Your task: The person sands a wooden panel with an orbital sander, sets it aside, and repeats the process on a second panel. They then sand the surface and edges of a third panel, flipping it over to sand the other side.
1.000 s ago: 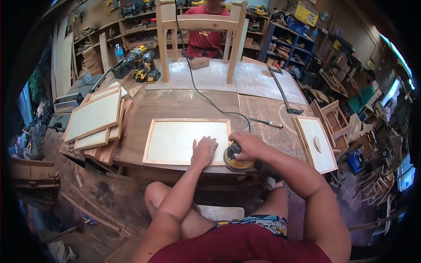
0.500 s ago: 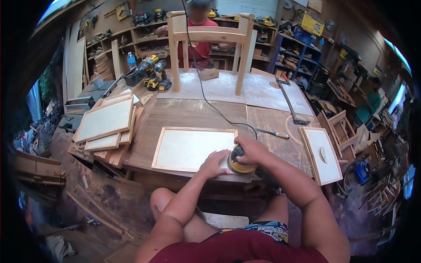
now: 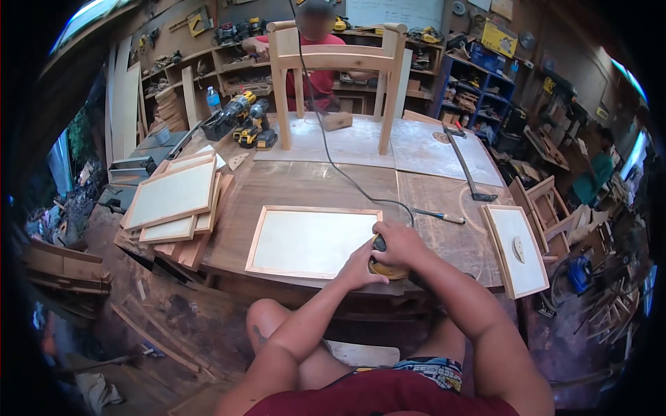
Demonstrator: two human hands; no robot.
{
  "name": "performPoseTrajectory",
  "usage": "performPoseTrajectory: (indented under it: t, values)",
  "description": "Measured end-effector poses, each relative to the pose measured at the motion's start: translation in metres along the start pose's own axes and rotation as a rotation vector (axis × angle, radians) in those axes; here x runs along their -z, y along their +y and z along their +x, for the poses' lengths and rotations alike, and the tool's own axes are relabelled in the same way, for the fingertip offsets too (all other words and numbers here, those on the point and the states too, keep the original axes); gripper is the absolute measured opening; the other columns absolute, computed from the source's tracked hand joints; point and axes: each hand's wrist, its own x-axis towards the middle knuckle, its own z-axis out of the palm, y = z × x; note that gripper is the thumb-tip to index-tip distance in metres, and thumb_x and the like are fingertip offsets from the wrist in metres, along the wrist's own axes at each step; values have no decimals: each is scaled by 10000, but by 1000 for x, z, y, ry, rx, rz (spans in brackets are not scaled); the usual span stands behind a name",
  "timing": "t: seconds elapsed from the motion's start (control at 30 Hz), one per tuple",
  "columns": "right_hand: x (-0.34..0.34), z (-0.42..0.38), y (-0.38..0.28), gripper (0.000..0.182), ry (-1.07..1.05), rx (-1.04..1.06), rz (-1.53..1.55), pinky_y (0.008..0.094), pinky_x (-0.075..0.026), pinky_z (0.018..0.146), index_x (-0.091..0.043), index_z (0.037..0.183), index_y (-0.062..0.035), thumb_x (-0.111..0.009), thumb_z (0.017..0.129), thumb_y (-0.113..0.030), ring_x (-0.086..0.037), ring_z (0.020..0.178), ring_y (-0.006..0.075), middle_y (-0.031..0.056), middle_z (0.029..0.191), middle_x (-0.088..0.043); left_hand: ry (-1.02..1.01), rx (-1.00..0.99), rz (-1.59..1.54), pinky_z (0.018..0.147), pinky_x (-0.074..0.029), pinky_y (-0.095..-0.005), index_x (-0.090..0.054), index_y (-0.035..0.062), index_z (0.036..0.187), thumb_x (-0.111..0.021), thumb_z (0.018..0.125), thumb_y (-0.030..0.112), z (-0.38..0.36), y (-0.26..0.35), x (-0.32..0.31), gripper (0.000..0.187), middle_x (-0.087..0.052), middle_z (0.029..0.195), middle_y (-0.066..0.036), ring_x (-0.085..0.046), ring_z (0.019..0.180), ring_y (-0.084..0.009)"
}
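A yellow and black sander (image 3: 390, 270) sits at the right end of a pale framed panel (image 3: 312, 243), close to the table's front edge. My right hand (image 3: 401, 244) is wrapped round the top of the sander, with its cord running away across the table. Against the sander's left side lies my left hand (image 3: 359, 269), its fingers partly hidden behind the tool, so its grip cannot be made out. The sander's underside is out of sight.
Stacked framed panels (image 3: 173, 194) lie at the left; another panel (image 3: 515, 249) lies at the right. A chisel (image 3: 444, 216), a clamp (image 3: 468, 166), drills (image 3: 255, 125) and a wooden frame (image 3: 333, 62) are farther back. A person in red (image 3: 322, 83) is behind the frame.
My left hand has moved from the panel's corner to the side of the sander. The whole view has shifted slightly, with the table contents a little farther right.
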Motion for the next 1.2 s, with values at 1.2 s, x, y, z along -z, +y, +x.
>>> performPoseTrajectory:
  t: [1.2]
  values:
    - [-7,3,13,791,-47,62,75,491,-529,978,-499,1430,-137,-821,717,-249,-581,1213,392,169,1314,-568,-34,287,-48,1004,-505,-483,-549,17,1301,-942,612,385,15,26,-2,875,-658,1243,-221,-624,1196,-423]
